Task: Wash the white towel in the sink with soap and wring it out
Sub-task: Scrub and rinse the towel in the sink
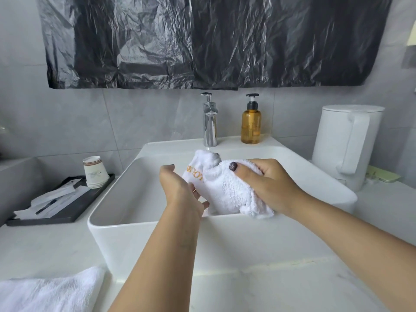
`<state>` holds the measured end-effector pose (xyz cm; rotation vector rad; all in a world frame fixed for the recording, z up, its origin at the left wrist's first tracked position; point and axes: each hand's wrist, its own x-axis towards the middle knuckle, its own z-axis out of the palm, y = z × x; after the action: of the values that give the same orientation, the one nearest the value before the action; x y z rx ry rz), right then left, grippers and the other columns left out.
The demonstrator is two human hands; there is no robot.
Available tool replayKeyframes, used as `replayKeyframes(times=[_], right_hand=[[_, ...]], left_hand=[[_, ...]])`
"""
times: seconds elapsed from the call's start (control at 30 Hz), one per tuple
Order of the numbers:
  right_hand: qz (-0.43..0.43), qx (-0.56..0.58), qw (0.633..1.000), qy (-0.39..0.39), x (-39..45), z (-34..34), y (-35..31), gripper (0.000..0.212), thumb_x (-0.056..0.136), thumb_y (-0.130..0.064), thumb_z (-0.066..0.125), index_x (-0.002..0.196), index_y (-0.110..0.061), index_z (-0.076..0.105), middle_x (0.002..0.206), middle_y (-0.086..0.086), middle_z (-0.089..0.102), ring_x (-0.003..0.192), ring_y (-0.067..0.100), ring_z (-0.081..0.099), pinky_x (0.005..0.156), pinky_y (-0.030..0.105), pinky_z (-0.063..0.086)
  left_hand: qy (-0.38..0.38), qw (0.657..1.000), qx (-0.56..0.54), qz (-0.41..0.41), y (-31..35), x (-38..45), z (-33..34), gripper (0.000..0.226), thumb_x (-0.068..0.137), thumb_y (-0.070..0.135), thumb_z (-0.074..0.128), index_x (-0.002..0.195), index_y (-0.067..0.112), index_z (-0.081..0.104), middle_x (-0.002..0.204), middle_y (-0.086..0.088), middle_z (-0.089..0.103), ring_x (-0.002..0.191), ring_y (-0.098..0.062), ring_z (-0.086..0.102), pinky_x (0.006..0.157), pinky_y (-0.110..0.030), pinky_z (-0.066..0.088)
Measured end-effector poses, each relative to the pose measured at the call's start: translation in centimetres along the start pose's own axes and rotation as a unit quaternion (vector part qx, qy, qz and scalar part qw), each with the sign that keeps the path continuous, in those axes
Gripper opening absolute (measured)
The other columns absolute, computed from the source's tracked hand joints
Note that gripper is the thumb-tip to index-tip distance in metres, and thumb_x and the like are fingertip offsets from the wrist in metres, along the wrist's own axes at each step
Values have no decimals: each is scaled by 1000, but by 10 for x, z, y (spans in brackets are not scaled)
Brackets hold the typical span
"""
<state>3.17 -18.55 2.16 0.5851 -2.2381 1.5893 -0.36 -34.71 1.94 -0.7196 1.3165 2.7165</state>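
Note:
A bunched white towel (225,188) with orange lettering hangs over the white rectangular sink (126,224). My right hand (263,183) grips its right side, thumb on top. At the towel's left edge my left hand (180,188) curls its fingers under the cloth. The chrome faucet (210,124) stands at the sink's back, its spout just above the towel's top end. An amber pump bottle of soap (251,124) sits on the sink's back ledge, right of the faucet. The basin floor under the towel is hidden.
A white kettle (346,145) stands right of the sink. At left, a black tray (67,208) carries stacked paper cups (94,172) and wrapped packets. A second white towel (49,291) lies on the counter at the bottom left. Black plastic sheeting (202,41) covers the wall above.

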Motion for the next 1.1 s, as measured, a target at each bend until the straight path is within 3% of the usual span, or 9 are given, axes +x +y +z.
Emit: replayKeyframes(times=[0.23, 0.33, 0.43, 0.57, 0.7, 0.8, 0.9, 1.0, 1.1], right_hand=[[73, -15, 986, -147, 2, 13, 0, 55, 94, -20, 63, 41, -28, 57, 47, -13, 30, 45, 2, 29, 48, 17, 25], [119, 75, 989, -43, 5, 10, 4, 40, 81, -34, 74, 64, -3, 56, 65, 6, 44, 63, 16, 45, 63, 25, 35], [230, 218, 940, 126, 12, 0, 10, 26, 85, -31, 70, 87, -6, 65, 81, 14, 62, 78, 26, 62, 72, 34, 48], [339, 293, 872, 199, 20, -13, 21, 22, 89, -34, 62, 94, -13, 66, 95, 11, 70, 83, 27, 67, 75, 36, 54], [356, 307, 860, 200, 23, -12, 27, 24, 92, -35, 59, 100, -13, 65, 104, 11, 71, 92, 30, 70, 79, 36, 54], [352, 294, 865, 204, 25, -12, 29, 36, 91, -37, 60, 112, -9, 68, 116, 12, 71, 103, 32, 69, 85, 41, 55], [352, 266, 874, 203, 26, -11, 29, 35, 88, -39, 62, 107, -10, 69, 108, 12, 73, 97, 31, 71, 90, 47, 54], [350, 240, 883, 201, 26, -10, 30, 22, 81, -34, 64, 84, -13, 66, 85, 9, 70, 81, 29, 69, 84, 44, 54], [347, 244, 884, 194, 26, -10, 32, 23, 77, -26, 61, 59, -18, 51, 59, 0, 51, 64, 23, 51, 67, 36, 42]], left_hand=[[-95, 980, 173, 31, -6, 2, 3, 68, 54, 45, 86, 113, 13, 73, 94, -6, 75, 77, -26, 73, 81, -42, 58], [-101, 981, 154, 66, -9, -1, 3, 46, 62, 30, 83, 104, 12, 76, 98, -10, 76, 73, -26, 70, 75, -38, 58], [-34, 986, 120, 106, -9, 0, 2, 12, 76, 15, 74, 85, 20, 68, 75, -3, 63, 64, -24, 56, 62, -27, 48], [9, 983, 141, 120, -9, 1, -1, 15, 77, 9, 65, 87, 15, 56, 75, -6, 49, 63, -24, 46, 61, -26, 40], [10, 977, 183, 109, -11, 2, 1, 65, 75, 17, 71, 133, 6, 44, 97, -9, 53, 74, -25, 53, 61, -28, 43], [40, 959, 256, 117, -15, 13, 6, 107, 36, 40, 77, 138, 17, 49, 128, -16, 58, 111, -36, 60, 88, -47, 52], [64, 894, 422, 140, -20, 6, 10, 102, 50, 61, 78, 140, 24, 45, 135, -13, 40, 127, -33, 42, 95, -44, 50], [84, 821, 543, 156, -27, 11, 18, 121, 72, 57, 77, 158, 23, -2, 141, -18, 23, 134, -35, 29, 101, -43, 44], [56, 838, 511, 183, -26, 18, 16, 104, 76, 34, 79, 156, 16, 16, 145, -20, 34, 113, -37, 53, 67, -32, 50]])
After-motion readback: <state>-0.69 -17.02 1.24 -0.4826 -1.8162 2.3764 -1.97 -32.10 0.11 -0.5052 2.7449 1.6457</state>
